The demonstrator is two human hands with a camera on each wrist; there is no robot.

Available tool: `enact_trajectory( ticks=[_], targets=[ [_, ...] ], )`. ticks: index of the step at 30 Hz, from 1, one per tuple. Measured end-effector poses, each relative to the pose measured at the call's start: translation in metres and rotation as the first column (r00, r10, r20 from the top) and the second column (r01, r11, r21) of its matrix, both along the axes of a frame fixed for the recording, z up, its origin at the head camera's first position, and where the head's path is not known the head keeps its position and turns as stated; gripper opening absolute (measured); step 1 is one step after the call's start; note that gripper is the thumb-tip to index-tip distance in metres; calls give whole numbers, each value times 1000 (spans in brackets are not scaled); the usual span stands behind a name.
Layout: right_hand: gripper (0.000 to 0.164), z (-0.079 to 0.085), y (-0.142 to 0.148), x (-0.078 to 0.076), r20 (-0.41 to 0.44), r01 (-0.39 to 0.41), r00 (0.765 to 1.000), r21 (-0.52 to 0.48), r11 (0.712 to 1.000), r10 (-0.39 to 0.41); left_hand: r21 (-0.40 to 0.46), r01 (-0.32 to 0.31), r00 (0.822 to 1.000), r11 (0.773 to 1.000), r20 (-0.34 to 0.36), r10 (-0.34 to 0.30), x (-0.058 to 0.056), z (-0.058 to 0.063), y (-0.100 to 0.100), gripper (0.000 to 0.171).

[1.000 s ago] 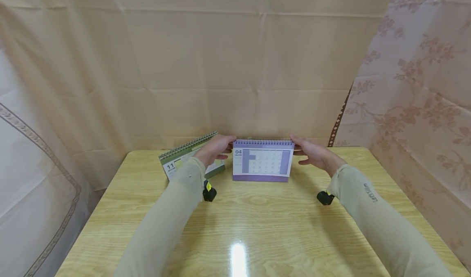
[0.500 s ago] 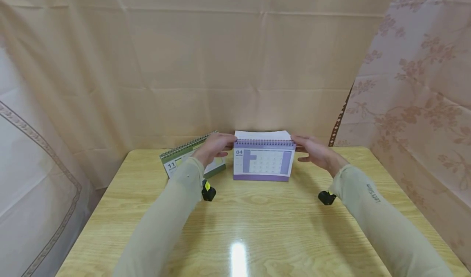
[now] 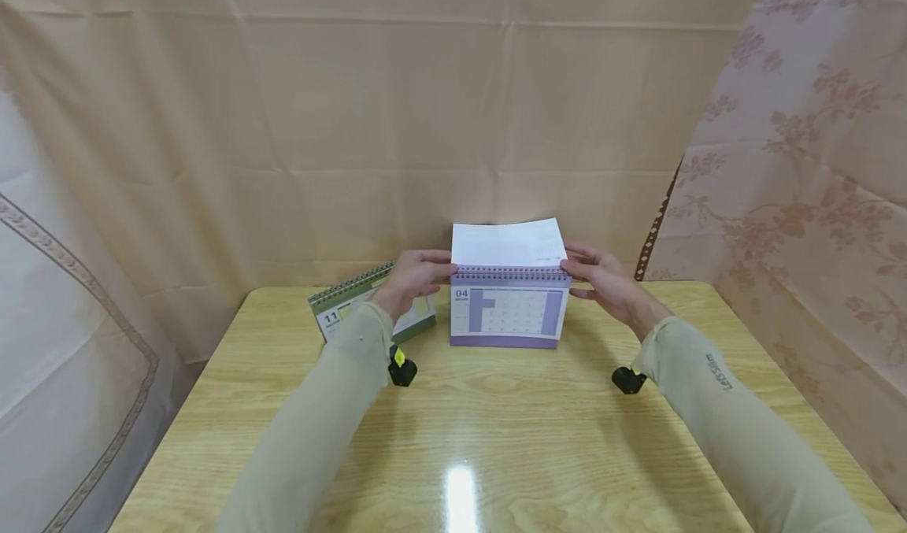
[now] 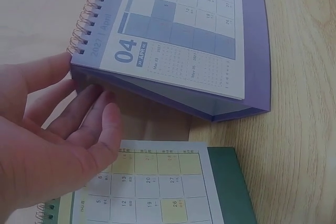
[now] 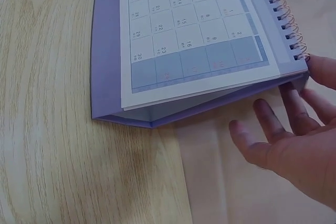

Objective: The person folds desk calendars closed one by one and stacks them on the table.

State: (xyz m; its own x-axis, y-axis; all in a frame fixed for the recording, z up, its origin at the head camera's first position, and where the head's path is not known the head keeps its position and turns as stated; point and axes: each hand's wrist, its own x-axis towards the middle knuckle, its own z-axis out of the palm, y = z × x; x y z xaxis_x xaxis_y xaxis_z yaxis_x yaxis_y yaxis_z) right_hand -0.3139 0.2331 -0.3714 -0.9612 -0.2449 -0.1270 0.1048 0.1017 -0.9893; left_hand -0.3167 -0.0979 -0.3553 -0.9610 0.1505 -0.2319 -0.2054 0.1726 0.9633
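A purple desk calendar (image 3: 506, 342) showing April stands upright on its base near the table's back edge. Above its coil binding (image 3: 510, 273), a white page (image 3: 505, 243) is raised. My left hand (image 3: 411, 283) holds the top left corner; in the left wrist view the thumb (image 4: 50, 71) is at the coil's end and other fingers lie behind the calendar. At the opposite corner my right hand (image 3: 605, 283) does likewise, its thumb (image 5: 323, 71) against the coil in the right wrist view. A green desk calendar (image 3: 338, 318) showing 11 stands angled behind my left hand, partly hidden.
The wooden table (image 3: 496, 423) extends toward me in front of the calendars. A beige curtain (image 3: 368, 123) hangs just behind it, and a floral curtain (image 3: 801, 202) hangs on the right. Black wrist cameras (image 3: 402, 369) hang below my sleeves.
A white page has risen from behind the purple calendar and now stands higher above its coil. Both hands stay at the top corners, with the fingers slightly raised.
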Motion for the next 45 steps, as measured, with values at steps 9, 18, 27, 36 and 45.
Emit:
enact_trajectory(
  ticks=[9, 18, 27, 36, 45],
  targets=[
    [62, 2, 1, 1, -24, 36, 999, -43, 998, -37, -2, -20, 1000, 1000, -11, 20, 0, 3, -2, 33],
    [65, 3, 2, 4, -30, 66, 997, -106, 992, -69, 19, -23, 999, 1000, -25, 24, -1, 4, -3, 39],
    [65, 6, 6, 4, -39, 71, 996, -117, 991, -76, 23, -45, 998, 999, -49, 46, -1, 4, 0, 42],
    [56, 6, 7, 1, -34, 114, 993, -82, 990, -117, -69, -17, 989, 997, -148, 7, 0, 9, -2, 41],
    [48, 5, 9, 1, -45, 110, 993, -55, 992, -113, -79, 1, 973, 997, -231, -20, 1, 9, -6, 37]
  ],
)
